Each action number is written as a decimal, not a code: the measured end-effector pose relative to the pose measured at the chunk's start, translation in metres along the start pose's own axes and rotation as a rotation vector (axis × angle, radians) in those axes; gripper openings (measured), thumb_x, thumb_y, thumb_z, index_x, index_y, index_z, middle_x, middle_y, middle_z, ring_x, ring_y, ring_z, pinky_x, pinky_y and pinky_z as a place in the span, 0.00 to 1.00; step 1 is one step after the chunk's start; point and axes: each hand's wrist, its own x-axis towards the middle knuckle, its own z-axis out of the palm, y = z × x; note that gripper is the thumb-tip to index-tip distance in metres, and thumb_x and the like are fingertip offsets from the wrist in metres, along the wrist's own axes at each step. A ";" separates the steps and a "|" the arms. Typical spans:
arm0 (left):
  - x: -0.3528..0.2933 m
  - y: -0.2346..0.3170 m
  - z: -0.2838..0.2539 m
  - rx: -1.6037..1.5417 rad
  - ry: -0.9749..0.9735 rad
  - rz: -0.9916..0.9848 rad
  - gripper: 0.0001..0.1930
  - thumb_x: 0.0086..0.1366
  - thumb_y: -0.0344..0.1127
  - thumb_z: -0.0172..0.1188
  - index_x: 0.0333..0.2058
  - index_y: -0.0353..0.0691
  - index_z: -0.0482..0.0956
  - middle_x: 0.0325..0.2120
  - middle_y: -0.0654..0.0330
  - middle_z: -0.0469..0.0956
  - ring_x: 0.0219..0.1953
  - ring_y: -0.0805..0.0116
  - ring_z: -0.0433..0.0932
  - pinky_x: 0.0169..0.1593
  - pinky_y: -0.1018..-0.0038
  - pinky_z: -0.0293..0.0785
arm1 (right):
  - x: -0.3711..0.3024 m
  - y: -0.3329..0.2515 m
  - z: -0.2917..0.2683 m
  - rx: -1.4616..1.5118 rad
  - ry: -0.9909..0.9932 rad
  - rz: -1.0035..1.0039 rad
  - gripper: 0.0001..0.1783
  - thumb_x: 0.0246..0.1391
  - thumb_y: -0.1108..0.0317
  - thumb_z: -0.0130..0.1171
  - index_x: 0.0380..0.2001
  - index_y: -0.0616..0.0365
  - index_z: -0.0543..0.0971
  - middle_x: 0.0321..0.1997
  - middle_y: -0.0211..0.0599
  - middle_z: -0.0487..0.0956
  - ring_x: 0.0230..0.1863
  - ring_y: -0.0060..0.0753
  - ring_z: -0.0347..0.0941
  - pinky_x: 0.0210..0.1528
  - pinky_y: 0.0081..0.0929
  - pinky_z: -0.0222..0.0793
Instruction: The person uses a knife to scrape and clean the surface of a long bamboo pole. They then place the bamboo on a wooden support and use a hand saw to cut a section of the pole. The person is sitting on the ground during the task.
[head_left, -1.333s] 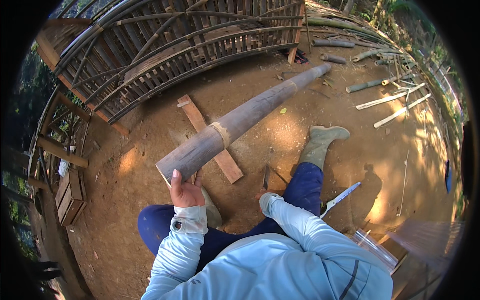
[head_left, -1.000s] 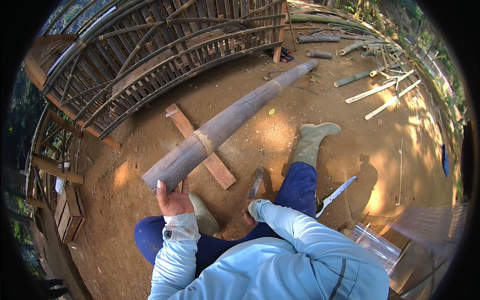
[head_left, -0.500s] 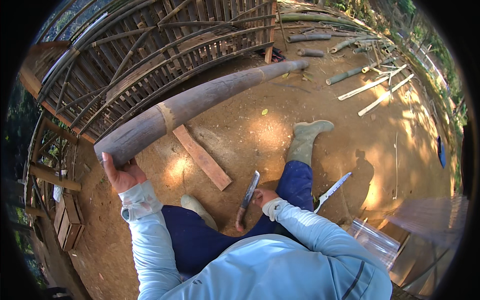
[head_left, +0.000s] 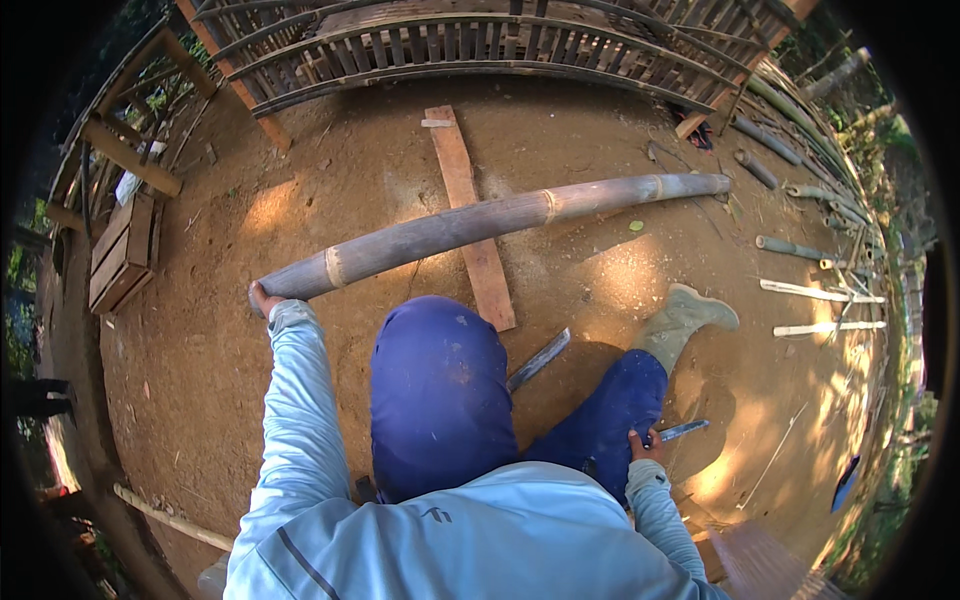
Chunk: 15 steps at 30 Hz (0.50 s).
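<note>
A long, thick dark bamboo pole (head_left: pixel 440 238) lies slantwise across the ground in front of my legs. My left hand (head_left: pixel 265 299) is closed around its near left end; most of the fingers are hidden by the pole. By my right thigh, my right hand (head_left: pixel 646 448) is closed at the handle end of a hand saw, whose pale narrow blade (head_left: pixel 685 431) sticks out to the right. Between my knees a machete (head_left: pixel 541 358) rests on the ground, its blade showing and its handle hidden by my left knee. Under the pole runs a flat reddish wooden plank (head_left: pixel 487 280).
A slatted bamboo bench-like structure (head_left: pixel 440 50) stands at the far side. Cut bamboo pieces (head_left: pixel 790 244) and split strips (head_left: pixel 815 328) lie to the right. A wooden crate (head_left: pixel 124 255) sits at the left. Clear plastic sheeting (head_left: pixel 765 565) shows at lower right.
The bamboo pole has come lower, with my left hand still on its end. My right hand has left the machete's side and moved right to the saw. My view has turned left.
</note>
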 end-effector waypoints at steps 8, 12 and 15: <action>0.074 -0.060 -0.059 0.188 0.202 -0.061 0.40 0.52 0.65 0.62 0.49 0.32 0.73 0.47 0.52 0.76 0.45 0.56 0.75 0.57 0.64 0.66 | 0.028 -0.013 0.012 -0.024 0.053 0.019 0.34 0.46 0.49 0.68 0.46 0.64 0.67 0.45 0.52 0.73 0.50 0.46 0.68 0.57 0.35 0.61; 0.104 -0.082 -0.083 0.380 0.337 -0.157 0.48 0.47 0.68 0.65 0.48 0.22 0.73 0.46 0.49 0.77 0.43 0.59 0.75 0.56 0.71 0.66 | 0.029 -0.050 0.015 -0.060 0.069 0.041 0.31 0.47 0.52 0.67 0.42 0.62 0.64 0.39 0.48 0.72 0.44 0.42 0.67 0.52 0.32 0.63; 0.125 -0.073 -0.106 0.381 0.240 -0.165 0.43 0.51 0.68 0.63 0.47 0.30 0.74 0.43 0.50 0.78 0.43 0.58 0.76 0.56 0.69 0.67 | 0.045 -0.046 0.013 -0.059 0.000 0.048 0.30 0.47 0.51 0.65 0.39 0.65 0.66 0.41 0.52 0.72 0.43 0.46 0.68 0.51 0.36 0.63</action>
